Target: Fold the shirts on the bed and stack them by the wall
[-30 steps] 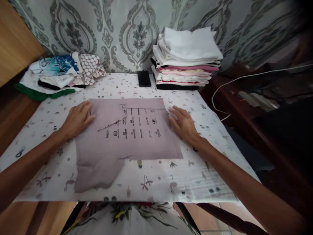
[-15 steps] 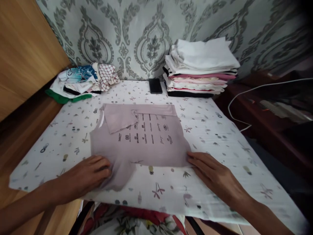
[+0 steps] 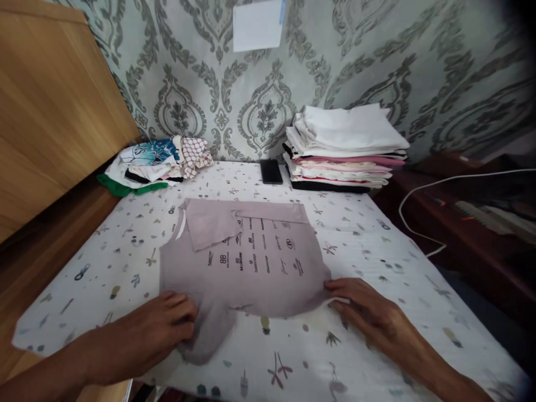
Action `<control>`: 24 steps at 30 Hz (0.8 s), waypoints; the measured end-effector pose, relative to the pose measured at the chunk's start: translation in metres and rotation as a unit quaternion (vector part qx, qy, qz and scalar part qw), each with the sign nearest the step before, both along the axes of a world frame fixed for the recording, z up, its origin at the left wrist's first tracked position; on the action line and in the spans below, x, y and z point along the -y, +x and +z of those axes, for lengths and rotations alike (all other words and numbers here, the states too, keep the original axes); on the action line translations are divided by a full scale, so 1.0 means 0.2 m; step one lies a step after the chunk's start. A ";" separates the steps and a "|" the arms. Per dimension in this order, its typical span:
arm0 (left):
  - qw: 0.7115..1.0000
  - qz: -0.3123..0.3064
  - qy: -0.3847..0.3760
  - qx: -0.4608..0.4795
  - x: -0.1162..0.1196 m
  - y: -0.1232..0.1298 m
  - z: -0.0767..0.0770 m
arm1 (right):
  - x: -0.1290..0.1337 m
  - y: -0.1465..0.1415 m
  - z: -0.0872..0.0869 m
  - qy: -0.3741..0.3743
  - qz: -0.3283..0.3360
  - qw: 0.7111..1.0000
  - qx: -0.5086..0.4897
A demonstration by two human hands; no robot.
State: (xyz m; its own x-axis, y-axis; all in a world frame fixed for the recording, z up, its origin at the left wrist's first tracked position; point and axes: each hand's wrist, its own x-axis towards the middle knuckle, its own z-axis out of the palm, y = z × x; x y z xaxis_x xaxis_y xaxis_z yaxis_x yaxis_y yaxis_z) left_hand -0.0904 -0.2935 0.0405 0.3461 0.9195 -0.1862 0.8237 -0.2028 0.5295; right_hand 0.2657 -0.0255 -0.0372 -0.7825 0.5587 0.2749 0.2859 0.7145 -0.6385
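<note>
A mauve-grey T-shirt (image 3: 259, 285) with rows of black print lies on the table, its neckline toward the left. Its far side is folded inward, so that one sleeve lies across the chest. My left hand (image 3: 173, 321) has its fingers curled on the shirt by the near shoulder, where the near sleeve spreads toward me. At the hem's near corner, my right hand (image 3: 355, 301) pinches the fabric between thumb and fingers, and the edge there is slightly lifted.
On a white patterned cloth (image 3: 138, 262) stand a tall stack of folded clothes (image 3: 343, 159) at back right and a loose heap of clothes (image 3: 154, 162) at back left. Between them lies a black phone (image 3: 271, 171). A wooden cabinet (image 3: 54, 100) borders the left; a white cable (image 3: 460, 178) hangs right.
The camera view has tilted up, bringing a white sheet on the wall into sight. My right hand has raised the shirt's hem corner a little; my left hand stays near the shoulder.
</note>
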 end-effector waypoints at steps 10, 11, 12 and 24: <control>0.767 0.518 -0.108 0.363 -0.48 -0.38 -0.04 | -0.17 -0.28 0.13 -0.319 -0.157 0.935 -0.005; 0.748 0.536 -0.116 0.375 -0.50 -0.38 -0.07 | -0.18 -0.30 0.13 -0.322 -0.166 0.932 -0.003; 0.740 0.539 -0.124 0.382 -0.51 -0.38 -0.08 | -0.18 -0.31 0.12 -0.322 -0.169 0.931 0.003; 0.734 0.528 -0.157 0.398 -0.41 -0.32 -0.09 | -0.14 -0.27 0.16 -0.300 -0.085 0.950 -0.032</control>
